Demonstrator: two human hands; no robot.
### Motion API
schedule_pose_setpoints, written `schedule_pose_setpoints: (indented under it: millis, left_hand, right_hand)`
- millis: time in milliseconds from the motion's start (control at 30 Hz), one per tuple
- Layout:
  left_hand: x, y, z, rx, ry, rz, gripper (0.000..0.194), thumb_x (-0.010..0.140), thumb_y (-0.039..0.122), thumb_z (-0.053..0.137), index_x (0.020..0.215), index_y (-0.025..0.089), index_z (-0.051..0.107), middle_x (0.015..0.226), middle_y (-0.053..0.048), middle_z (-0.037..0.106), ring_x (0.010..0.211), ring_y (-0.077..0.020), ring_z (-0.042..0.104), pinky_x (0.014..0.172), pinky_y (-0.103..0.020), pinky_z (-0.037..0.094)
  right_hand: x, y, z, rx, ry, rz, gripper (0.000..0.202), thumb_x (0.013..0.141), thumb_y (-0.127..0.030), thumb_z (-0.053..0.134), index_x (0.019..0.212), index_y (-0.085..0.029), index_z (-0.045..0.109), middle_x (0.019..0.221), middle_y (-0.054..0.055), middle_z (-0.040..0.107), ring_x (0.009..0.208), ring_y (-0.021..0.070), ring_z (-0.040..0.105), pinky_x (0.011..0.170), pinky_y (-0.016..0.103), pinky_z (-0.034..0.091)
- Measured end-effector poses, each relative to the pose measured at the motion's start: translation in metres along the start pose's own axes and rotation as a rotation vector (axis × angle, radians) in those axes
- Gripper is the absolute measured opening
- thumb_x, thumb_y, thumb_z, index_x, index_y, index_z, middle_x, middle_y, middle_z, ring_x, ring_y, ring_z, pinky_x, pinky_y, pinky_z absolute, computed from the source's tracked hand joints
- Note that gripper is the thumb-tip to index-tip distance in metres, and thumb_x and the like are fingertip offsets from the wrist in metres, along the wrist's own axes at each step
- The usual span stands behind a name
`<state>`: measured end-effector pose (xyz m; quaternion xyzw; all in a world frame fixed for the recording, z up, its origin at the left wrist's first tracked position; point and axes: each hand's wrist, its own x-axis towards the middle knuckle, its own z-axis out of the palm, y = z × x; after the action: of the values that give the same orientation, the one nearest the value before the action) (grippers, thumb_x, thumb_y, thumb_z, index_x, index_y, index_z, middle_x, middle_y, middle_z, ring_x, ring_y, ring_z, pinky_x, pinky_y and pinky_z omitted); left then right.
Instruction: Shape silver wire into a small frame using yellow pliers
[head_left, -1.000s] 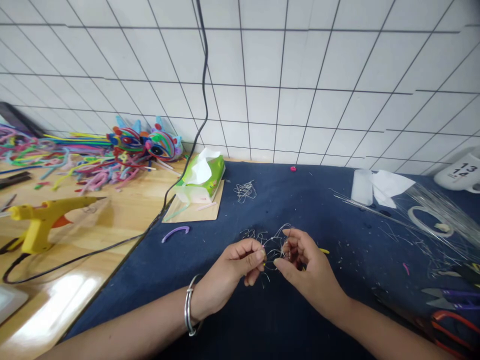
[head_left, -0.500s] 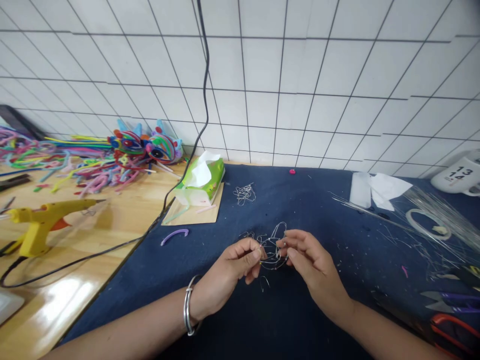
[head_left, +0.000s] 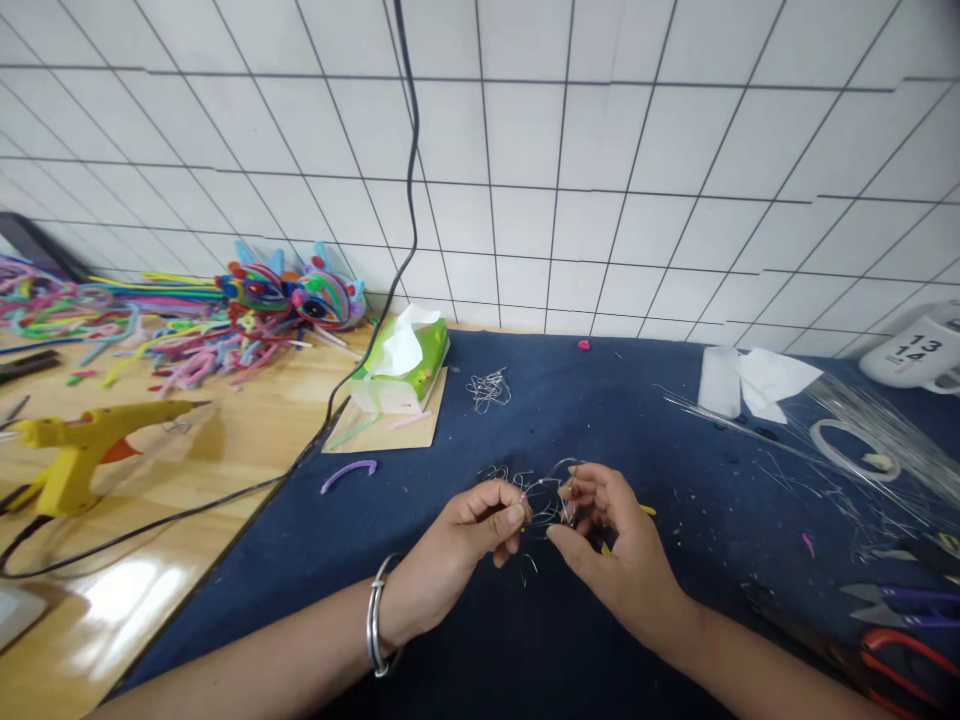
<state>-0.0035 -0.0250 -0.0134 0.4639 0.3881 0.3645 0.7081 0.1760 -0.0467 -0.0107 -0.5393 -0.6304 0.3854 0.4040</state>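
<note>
A small frame of bent silver wire loops (head_left: 541, 484) hangs between my two hands above the dark blue cloth. My left hand (head_left: 480, 525) pinches its left side between thumb and forefinger. The fingers of my right hand (head_left: 619, 525) curl about its right side, with the thumb a little apart below. Yellow parts of something (head_left: 648, 510) show beside and under my right hand, mostly hidden. Loose wire pieces (head_left: 499, 475) lie just behind my left hand, and a short bent wire (head_left: 529, 570) lies in front.
Farther back sit a wire heap (head_left: 489, 390) and a green tissue pack (head_left: 409, 360). At left are a yellow glue gun (head_left: 82, 445) and coloured pipe cleaners (head_left: 202, 350). Straight wires (head_left: 877, 430), scissors (head_left: 900, 600) and a mug (head_left: 911, 350) stand or lie at right.
My right hand has turned, its fingers curling farther about the wire frame and its thumb shifting left and down. Yellow parts now show by it. My left hand keeps its pinch.
</note>
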Motion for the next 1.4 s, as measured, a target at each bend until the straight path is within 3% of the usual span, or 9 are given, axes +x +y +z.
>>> schedule_pose_setpoints:
  millis: [167, 267, 400, 567, 800, 1400]
  left_hand:
    - [0.0010, 0.0006, 0.0003, -0.021, 0.024, 0.008, 0.016, 0.082, 0.030, 0.054, 0.083, 0.014, 0.053, 0.064, 0.001, 0.049, 0.053, -0.0078, 0.040, 0.051, -0.020, 0.031]
    - [0.0019, 0.0013, -0.0001, -0.039, 0.054, 0.016, 0.015, 0.081, 0.029, 0.056, 0.087, 0.015, 0.051, 0.069, 0.000, 0.052, 0.053, -0.0071, 0.041, 0.049, -0.019, 0.030]
    - [0.0029, 0.0015, -0.0008, -0.070, 0.080, 0.030, 0.015, 0.081, 0.027, 0.056, 0.089, 0.016, 0.050, 0.075, -0.001, 0.054, 0.053, -0.0066, 0.041, 0.048, -0.019, 0.029]
    - [0.0035, 0.0024, -0.0006, -0.106, 0.068, 0.033, 0.013, 0.081, 0.026, 0.055, 0.089, 0.016, 0.051, 0.075, 0.000, 0.052, 0.052, -0.0061, 0.040, 0.048, -0.019, 0.028]
    - [0.0027, 0.0027, -0.0006, -0.198, 0.038, 0.019, 0.012, 0.082, 0.021, 0.055, 0.091, 0.017, 0.050, 0.075, 0.000, 0.051, 0.055, -0.0065, 0.042, 0.052, -0.020, 0.033]
    - [0.0027, 0.0013, -0.0023, -0.184, 0.025, 0.021, 0.009, 0.084, 0.019, 0.052, 0.091, 0.017, 0.049, 0.076, 0.000, 0.051, 0.056, -0.0062, 0.042, 0.053, -0.020, 0.034]
  right_hand:
    - [-0.0005, -0.0048, -0.0042, 0.093, -0.003, -0.022, 0.036, 0.079, -0.029, 0.055, 0.112, -0.024, 0.041, 0.107, 0.007, 0.055, 0.095, 0.0193, 0.055, 0.080, 0.035, 0.045]
    - [0.0005, -0.0072, -0.0073, 0.242, -0.052, 0.044, 0.028, 0.083, -0.030, 0.049, 0.110, -0.024, 0.044, 0.110, 0.007, 0.055, 0.096, 0.0185, 0.056, 0.083, 0.035, 0.045]
    - [0.0047, -0.0058, -0.0080, 0.448, -0.070, 0.191, 0.024, 0.087, -0.036, 0.042, 0.106, -0.022, 0.049, 0.105, 0.007, 0.059, 0.092, 0.0185, 0.058, 0.078, 0.035, 0.046]
    - [0.0090, -0.0027, -0.0052, 0.576, -0.070, 0.252, 0.023, 0.087, -0.036, 0.044, 0.100, -0.020, 0.053, 0.096, 0.007, 0.062, 0.082, 0.0172, 0.059, 0.067, 0.031, 0.046]
    - [0.0076, -0.0029, -0.0068, 0.613, -0.069, 0.231, 0.020, 0.086, -0.034, 0.046, 0.097, -0.021, 0.056, 0.088, 0.003, 0.057, 0.078, 0.0144, 0.054, 0.064, 0.029, 0.045]
    - [0.0082, -0.0018, -0.0074, 0.618, -0.067, 0.236, 0.021, 0.085, -0.036, 0.047, 0.096, -0.021, 0.056, 0.083, 0.002, 0.056, 0.073, 0.0134, 0.053, 0.063, 0.029, 0.044]
